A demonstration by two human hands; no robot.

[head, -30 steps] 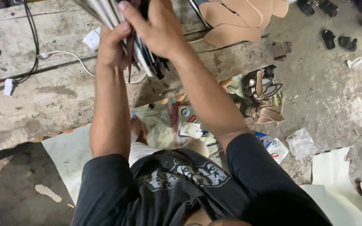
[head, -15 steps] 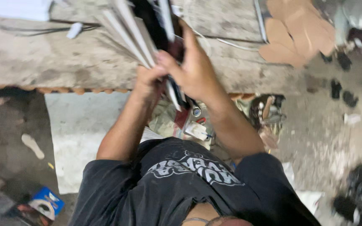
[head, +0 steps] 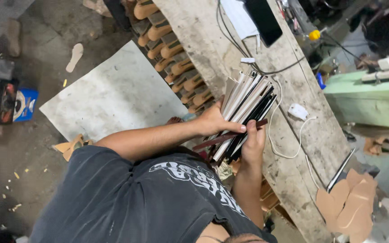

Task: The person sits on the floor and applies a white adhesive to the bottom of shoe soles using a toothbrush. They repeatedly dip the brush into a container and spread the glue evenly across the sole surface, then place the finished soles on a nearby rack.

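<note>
The left hand (head: 214, 121) is closed around a bundle of flat strips (head: 244, 110), thumb pressed across their faces, gripping the lower part of the bundle. The strips are long and thin, pale cream on one side of the fan and black on the other, and their upper ends spread out over the workbench (head: 293, 90). The right hand (head: 253, 144) comes up from below with its fingers curled against the black side of the bundle, and it seems to pinch a single dark reddish-brown strip (head: 226, 137) that lies crosswise under the left thumb; whether that strip is part of the bundle or apart from it I cannot tell.

The bundle hangs just over the near edge of the workbench, not resting on it. On the workbench beyond the bundle lie a white cable (head: 289, 148) with a small white plug block (head: 298, 111), and farther up a dark phone (head: 264, 18). Below the workbench edge, on the far side from the person, a row of tan wooden shoe forms (head: 176, 58) is stacked. A grey sheet (head: 113, 94) lies on the floor near them. At the workbench's near end sit tan leather cut-outs (head: 347, 207).

Judging from this, sorting is under way: the strips are gathered in hand, one being singled out, none yet laid down.
</note>
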